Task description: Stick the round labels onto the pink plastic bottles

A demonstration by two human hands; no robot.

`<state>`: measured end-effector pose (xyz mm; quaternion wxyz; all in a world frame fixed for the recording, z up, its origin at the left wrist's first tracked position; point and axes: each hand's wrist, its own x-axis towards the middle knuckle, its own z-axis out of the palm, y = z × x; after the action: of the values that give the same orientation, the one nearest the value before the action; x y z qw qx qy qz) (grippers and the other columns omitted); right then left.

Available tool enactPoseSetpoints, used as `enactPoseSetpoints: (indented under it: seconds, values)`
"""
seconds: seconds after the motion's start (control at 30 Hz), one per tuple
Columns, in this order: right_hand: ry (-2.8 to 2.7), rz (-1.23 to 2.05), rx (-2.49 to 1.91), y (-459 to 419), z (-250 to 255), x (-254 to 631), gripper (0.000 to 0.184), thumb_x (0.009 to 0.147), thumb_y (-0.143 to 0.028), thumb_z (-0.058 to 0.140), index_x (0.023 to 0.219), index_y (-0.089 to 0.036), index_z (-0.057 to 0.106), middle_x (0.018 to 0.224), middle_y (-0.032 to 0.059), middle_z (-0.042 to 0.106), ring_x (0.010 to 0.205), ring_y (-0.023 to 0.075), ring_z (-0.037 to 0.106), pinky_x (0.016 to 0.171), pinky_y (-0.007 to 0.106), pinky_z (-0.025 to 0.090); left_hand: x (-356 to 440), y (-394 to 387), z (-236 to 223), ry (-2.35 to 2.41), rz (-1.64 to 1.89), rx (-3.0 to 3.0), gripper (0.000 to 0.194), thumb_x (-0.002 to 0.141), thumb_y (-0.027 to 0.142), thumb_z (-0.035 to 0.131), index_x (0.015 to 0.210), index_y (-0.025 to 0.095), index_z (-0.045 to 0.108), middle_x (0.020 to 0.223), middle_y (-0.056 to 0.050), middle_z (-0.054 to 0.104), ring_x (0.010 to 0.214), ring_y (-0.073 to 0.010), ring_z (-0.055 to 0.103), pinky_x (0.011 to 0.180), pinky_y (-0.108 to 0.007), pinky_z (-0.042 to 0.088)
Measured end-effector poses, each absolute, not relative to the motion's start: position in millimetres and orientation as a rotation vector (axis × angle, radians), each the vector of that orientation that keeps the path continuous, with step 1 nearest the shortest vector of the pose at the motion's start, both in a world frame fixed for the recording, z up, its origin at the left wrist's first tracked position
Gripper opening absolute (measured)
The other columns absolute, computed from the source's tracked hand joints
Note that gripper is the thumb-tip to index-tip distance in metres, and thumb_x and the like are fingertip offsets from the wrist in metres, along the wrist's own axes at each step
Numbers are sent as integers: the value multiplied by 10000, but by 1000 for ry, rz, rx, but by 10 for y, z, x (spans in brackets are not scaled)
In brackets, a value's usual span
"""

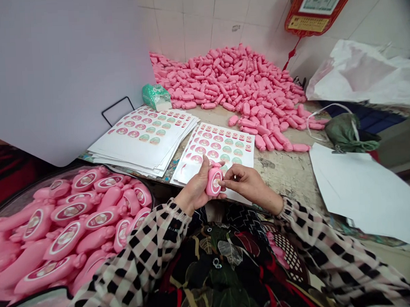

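My left hand (197, 186) is closed around a small pink plastic bottle (211, 187), held in front of my body above the table's front edge. An oval label sticker (216, 182) with a pink and white design lies on the bottle's front. The thumb and forefinger of my right hand (242, 181) are pinched together at the label's right edge, touching it. Just behind both hands lie sheets of stickers (211, 146) with pink and green ovals and small red labels. My fingers partly cover the bottle.
A large heap of pink bottles (229, 75) covers the table's back. Left are a stack of sticker sheets (130, 150), a green tissue pack (153, 96) and a container of labelled bottles (68, 241). White sheets (362, 187) and a dark green cloth item (346, 131) lie right.
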<state>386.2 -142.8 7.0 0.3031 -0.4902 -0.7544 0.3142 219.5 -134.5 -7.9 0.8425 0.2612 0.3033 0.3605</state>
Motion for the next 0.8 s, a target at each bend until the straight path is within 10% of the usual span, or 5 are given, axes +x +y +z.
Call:
enactPoseSetpoints:
  seconds: [0.23,0.47,0.8]
  values:
    - [-1984,816,-1331,-1432,112,3925,202,730,-392,666,693,-199,615,689,-17,611,638,115,516,588,250,369,2183,-1379,-22,630,677,644,589,739,686,429,1001,166,517,804,-56,581,621,-151,604,575,-351,540]
    - [-1974,806,-1349,-1502,148,3998,200,743,-391,652,690,-203,608,689,-16,607,627,113,518,581,250,374,2172,-1517,88,602,661,764,690,627,75,723,1168,289,352,924,13,521,746,-121,617,728,-336,526]
    - [-2120,609,-1417,-1775,314,4132,131,829,-318,564,766,-217,617,750,5,593,680,128,530,623,264,380,2324,-1618,28,556,622,836,475,783,285,628,1167,254,350,824,3,534,619,-98,572,597,-274,483]
